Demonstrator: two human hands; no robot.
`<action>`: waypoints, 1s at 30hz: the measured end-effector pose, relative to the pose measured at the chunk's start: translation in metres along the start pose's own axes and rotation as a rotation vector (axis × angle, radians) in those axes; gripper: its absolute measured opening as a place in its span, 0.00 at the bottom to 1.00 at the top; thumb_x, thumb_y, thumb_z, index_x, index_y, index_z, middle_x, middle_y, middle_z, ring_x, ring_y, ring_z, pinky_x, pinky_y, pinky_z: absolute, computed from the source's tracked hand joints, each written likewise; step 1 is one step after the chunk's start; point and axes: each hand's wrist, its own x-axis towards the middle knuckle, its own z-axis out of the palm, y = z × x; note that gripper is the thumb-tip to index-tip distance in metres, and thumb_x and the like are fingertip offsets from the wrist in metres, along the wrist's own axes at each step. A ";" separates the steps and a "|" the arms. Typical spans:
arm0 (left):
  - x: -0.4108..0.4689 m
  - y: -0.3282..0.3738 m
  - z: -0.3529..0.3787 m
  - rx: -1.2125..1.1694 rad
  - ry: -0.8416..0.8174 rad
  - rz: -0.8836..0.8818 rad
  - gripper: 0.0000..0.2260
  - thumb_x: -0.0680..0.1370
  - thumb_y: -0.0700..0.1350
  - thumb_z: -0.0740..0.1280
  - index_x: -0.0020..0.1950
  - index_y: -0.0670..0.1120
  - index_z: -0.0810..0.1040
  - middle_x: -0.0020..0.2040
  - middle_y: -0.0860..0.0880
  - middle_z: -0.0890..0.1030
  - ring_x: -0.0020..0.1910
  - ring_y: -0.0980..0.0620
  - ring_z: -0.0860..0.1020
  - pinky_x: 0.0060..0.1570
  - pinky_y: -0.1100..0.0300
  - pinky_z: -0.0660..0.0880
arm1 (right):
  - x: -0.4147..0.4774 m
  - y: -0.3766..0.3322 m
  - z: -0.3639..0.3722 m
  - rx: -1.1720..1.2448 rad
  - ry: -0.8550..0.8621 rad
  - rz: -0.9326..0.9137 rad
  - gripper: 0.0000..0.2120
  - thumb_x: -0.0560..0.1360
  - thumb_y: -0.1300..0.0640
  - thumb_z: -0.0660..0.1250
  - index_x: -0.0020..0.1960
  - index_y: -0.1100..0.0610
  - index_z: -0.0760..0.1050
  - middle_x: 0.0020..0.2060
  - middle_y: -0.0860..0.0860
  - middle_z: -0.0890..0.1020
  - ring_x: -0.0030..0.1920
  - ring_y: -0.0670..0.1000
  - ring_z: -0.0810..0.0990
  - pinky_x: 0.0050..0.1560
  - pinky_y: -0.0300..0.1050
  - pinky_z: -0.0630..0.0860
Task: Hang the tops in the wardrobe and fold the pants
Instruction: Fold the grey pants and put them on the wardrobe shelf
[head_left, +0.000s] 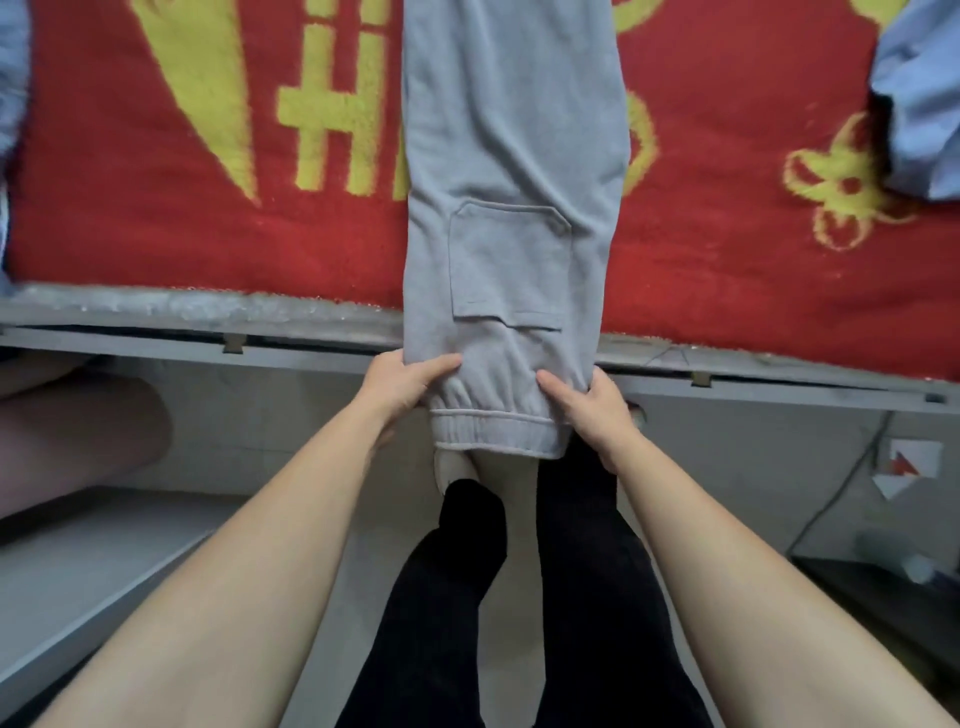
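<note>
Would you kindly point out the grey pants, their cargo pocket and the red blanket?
grey pants (511, 130), head view, leg fabric above the pocket.
cargo pocket (511, 265), head view, middle of the patch.
red blanket (717, 249), head view, bare red area.

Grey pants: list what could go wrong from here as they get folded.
1. The cuff end of the grey pants hangs past the edge of the red blanket, held only by the left hand and the right hand. If either grip slips, that end may drop and pull the legs askew.
2. The patch pocket sits near the held end, so folding across it could leave a bulky, uneven crease.
</note>
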 end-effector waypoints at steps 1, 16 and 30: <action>-0.009 -0.002 -0.002 0.027 -0.006 0.025 0.13 0.71 0.45 0.76 0.54 0.44 0.82 0.51 0.48 0.85 0.50 0.52 0.84 0.54 0.55 0.79 | -0.008 -0.001 -0.002 0.052 -0.007 0.028 0.24 0.71 0.41 0.74 0.62 0.51 0.77 0.55 0.47 0.83 0.55 0.50 0.82 0.59 0.51 0.79; -0.142 -0.064 0.031 -0.085 0.129 0.063 0.12 0.76 0.42 0.72 0.57 0.41 0.75 0.55 0.43 0.82 0.48 0.48 0.82 0.50 0.52 0.80 | -0.119 0.027 -0.030 0.208 -0.117 0.000 0.21 0.75 0.47 0.71 0.65 0.56 0.77 0.56 0.49 0.84 0.54 0.51 0.83 0.61 0.51 0.78; -0.186 -0.009 0.046 0.067 0.361 0.342 0.05 0.74 0.48 0.72 0.49 0.52 0.82 0.49 0.51 0.82 0.49 0.52 0.80 0.53 0.50 0.79 | -0.169 -0.038 -0.068 0.220 -0.074 -0.058 0.11 0.79 0.48 0.64 0.58 0.48 0.80 0.53 0.45 0.84 0.49 0.46 0.83 0.45 0.48 0.83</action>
